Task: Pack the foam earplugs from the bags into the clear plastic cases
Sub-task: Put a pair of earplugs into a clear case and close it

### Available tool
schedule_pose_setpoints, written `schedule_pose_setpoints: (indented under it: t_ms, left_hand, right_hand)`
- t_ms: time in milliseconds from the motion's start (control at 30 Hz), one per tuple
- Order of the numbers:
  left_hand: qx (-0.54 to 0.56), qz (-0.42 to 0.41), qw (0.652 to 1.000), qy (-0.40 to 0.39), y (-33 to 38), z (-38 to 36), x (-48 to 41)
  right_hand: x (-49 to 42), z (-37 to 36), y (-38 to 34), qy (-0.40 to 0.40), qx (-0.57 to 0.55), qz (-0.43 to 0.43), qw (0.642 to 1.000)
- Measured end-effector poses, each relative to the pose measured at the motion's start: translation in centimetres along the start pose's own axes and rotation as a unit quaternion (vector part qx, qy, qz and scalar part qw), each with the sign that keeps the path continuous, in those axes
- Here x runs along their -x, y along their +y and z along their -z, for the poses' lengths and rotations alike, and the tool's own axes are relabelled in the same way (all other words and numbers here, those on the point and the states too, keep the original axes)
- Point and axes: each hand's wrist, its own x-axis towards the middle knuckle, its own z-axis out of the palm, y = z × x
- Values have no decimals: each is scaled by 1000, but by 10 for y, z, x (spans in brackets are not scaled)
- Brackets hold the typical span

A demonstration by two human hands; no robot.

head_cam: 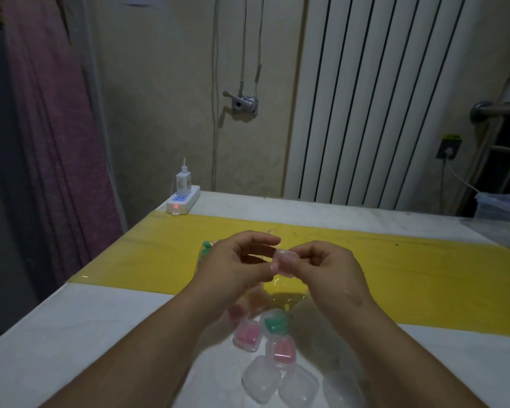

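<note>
A small clear case is held up in the air btwn both hands. It is pinched by the curled fingertips of the R hand and gripped at its other edge by thumb and forefinger of the L hand. What it holds can't be told, as the plastic is blurred w/ a pinkish tint. Directly under the grip a crumpled clear bag is spread over the yellow strip; its contents are not made out. Further below the grip, nearer the person, more cases are clustered on the white table: a pink-filled case, a green-filled case just beside it, a 2nd pink-filled case touching them, and two empty-looking cases closest in. Just beyond the L hand, a bag of green earplugs is partly hidden. Well off to the grip's far left, a power strip w/ a charger plugged in is seen at the table's back edge.
</note>
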Motion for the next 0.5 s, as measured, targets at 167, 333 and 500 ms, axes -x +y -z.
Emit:
schedule_pose_setpoints:
  t_ms: [167, 333, 500]
  left_hand:
    - [-88, -32, 990, 108, -4, 8, -7]
    - [-221, -24, 957, 188, -18, 20, -16]
    - [-315, -3, 924, 218, -25, 39, -23]
  right_hand:
    - [-8, 9, 8, 22, 113, -2, 993]
    - [-12, 8, 19, -13, 307, -13, 952]
    - [-10, 5, 21, -19, 345, -70, 936]
